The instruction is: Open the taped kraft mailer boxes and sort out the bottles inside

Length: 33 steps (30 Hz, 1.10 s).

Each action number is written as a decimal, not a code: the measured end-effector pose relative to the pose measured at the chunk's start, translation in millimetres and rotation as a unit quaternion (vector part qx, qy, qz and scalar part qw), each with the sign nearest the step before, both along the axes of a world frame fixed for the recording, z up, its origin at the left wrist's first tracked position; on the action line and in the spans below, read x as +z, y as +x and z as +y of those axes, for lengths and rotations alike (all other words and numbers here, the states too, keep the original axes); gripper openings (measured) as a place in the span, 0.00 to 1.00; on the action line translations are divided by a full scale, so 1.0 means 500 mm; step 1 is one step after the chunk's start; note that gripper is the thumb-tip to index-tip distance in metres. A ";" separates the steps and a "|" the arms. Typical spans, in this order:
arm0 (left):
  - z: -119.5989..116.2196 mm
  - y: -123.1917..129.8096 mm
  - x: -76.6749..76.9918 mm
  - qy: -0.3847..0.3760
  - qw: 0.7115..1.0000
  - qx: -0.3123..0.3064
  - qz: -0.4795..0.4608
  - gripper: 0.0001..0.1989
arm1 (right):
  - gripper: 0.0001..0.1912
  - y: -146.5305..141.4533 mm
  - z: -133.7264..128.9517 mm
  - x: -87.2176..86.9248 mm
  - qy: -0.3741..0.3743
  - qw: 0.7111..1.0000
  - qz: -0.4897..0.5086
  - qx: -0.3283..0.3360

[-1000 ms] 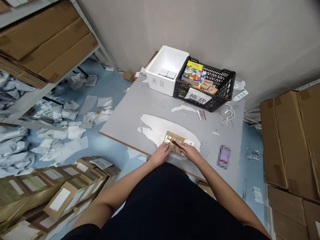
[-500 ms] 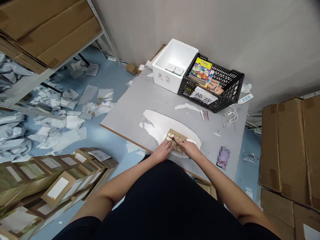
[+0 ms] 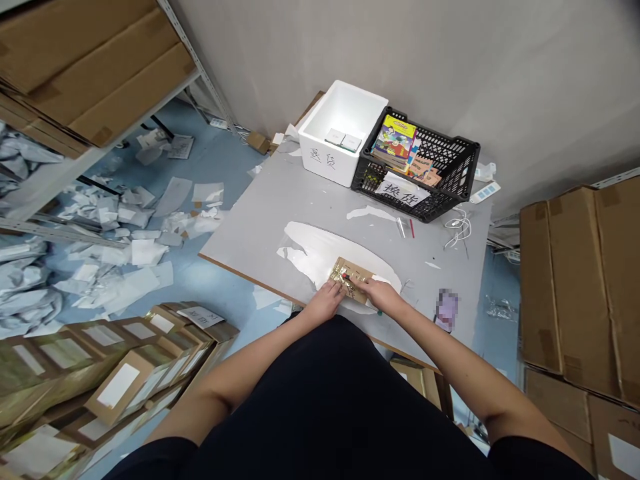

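Note:
A small brown cardboard box (image 3: 358,279) with shiny tape and dark writing lies on a white sheet (image 3: 320,241) near the front edge of the grey table (image 3: 240,227). My left hand (image 3: 326,300) rests at the box's lower left corner, its fingers bent onto the edge. From the right, my right hand (image 3: 381,293) reaches over the box. Its fingers are closed round a small dark and red object (image 3: 346,276) that points left across the tape; what exactly it is, I cannot make out.
A white foam box (image 3: 327,160) and a black crate (image 3: 425,207) with books stand at the table's back. A phone (image 3: 447,310) and a white cable (image 3: 459,227) lie to the right. Cartons (image 3: 580,287) are stacked right, taped boxes (image 3: 120,387) lower left.
The view has shifted slightly. My right hand has moved a little to the right over the box, and more of the dark and red object shows. My left hand stays at the box's corner.

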<state>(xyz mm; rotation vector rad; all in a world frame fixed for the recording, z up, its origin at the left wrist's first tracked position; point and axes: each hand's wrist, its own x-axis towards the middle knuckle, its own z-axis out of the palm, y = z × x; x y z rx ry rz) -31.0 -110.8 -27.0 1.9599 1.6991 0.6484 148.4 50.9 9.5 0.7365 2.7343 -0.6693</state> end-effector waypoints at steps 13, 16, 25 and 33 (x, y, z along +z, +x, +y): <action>0.003 0.000 0.001 0.016 0.995 -0.018 0.098 0.27 | 0.27 -0.002 0.013 0.048 0.044 0.990 -0.112 0.071; 0.003 0.001 0.004 0.020 0.993 -0.020 0.113 0.27 | 0.28 0.000 0.012 0.061 0.054 0.984 -0.145 0.083; -0.001 0.003 -0.006 0.017 0.990 -0.027 0.135 0.29 | 0.33 0.016 0.002 0.091 0.079 0.977 -0.173 0.100; -0.003 0.003 -0.005 0.012 0.990 -0.026 0.139 0.29 | 0.37 0.077 0.010 0.100 0.096 0.973 -0.181 0.108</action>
